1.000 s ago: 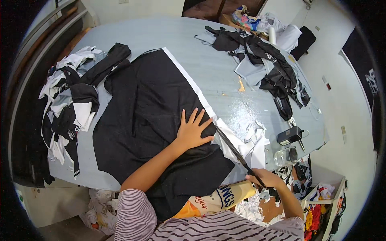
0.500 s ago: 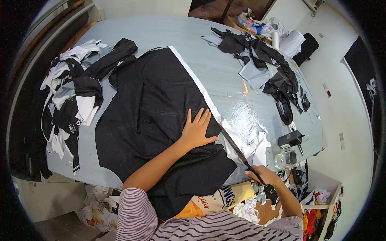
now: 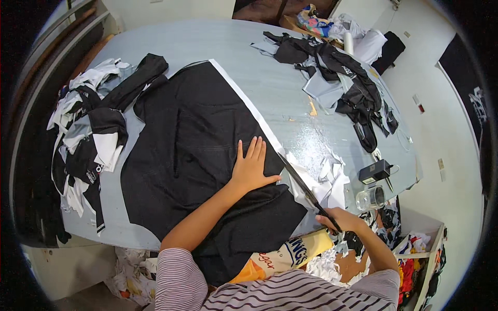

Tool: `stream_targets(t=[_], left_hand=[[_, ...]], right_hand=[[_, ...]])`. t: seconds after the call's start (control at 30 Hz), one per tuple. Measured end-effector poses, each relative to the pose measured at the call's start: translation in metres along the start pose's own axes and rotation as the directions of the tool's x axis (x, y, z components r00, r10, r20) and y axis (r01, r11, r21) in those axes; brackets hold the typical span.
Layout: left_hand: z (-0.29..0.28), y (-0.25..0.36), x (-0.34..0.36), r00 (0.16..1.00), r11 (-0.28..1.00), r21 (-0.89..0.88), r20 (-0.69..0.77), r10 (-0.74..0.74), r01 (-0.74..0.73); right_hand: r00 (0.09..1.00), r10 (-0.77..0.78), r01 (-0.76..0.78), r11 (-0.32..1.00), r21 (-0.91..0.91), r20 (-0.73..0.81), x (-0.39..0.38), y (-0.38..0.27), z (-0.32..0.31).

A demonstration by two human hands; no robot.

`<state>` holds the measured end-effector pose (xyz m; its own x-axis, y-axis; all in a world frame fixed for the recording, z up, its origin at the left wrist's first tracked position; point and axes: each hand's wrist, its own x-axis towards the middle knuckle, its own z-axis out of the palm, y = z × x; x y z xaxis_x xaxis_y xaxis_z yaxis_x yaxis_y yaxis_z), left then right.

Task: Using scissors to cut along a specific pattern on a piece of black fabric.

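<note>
A large piece of black fabric (image 3: 207, 119) lies spread over the table, its near end hanging past the front edge. Along its right side runs a white strip (image 3: 241, 96). My left hand (image 3: 251, 168) presses flat on the fabric, fingers stretched out, close to that side. In my right hand (image 3: 340, 220) are long black scissors (image 3: 305, 189), their handles gripped at the table's front edge. The blades point up and left, their tips at the white strip near my left thumb. Crumpled white offcuts (image 3: 329, 179) lie just right of the blades.
Heaped black and white garments (image 3: 93, 135) sit on the left of the table (image 3: 207, 39), with more black clothing (image 3: 342, 72) at the far right. A black box (image 3: 374, 172) and a clear glass (image 3: 370, 198) stand near the right edge. Scraps (image 3: 132, 274) lie below the table.
The view has shifted slightly. My left hand stays flat on the fabric, and the scissors remain in my right hand at the white strip with little visible movement.
</note>
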<state>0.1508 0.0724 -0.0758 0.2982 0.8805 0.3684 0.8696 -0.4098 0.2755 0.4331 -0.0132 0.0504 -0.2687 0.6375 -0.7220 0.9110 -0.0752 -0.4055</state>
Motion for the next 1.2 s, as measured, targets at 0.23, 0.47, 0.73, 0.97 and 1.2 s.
stream_targets(t=[0.23, 0.47, 0.73, 0.97, 1.2], left_hand=[[-0.002, 0.001, 0.001, 1.000, 1.000, 0.007, 0.016, 0.005, -0.005], [-0.003, 0.000, 0.000, 1.000, 1.000, 0.007, 0.024, -0.004, 0.004], [0.000, -0.001, -0.001, 1.000, 1.000, -0.008, -0.004, -0.005, 0.005], [-0.003, 0.001, 0.000, 1.000, 1.000, -0.025, -0.009, -0.004, 0.004], [-0.003, 0.000, 0.000, 1.000, 0.998, -0.063, -0.011, -0.005, 0.004]], right_hand=[[1.000, -0.008, 0.006, 0.999, -0.050, -0.030, 0.004, 0.001, 0.004], [1.000, 0.024, -0.024, 1.000, -0.001, -0.017, -0.003, -0.006, 0.007], [0.999, 0.022, -0.026, 0.997, 0.073, 0.048, 0.004, -0.018, 0.004], [0.999, 0.043, -0.043, 0.999, 0.019, 0.004, 0.016, -0.008, 0.011], [0.998, 0.043, -0.043, 0.999, -0.004, 0.043, 0.017, -0.024, 0.000]])
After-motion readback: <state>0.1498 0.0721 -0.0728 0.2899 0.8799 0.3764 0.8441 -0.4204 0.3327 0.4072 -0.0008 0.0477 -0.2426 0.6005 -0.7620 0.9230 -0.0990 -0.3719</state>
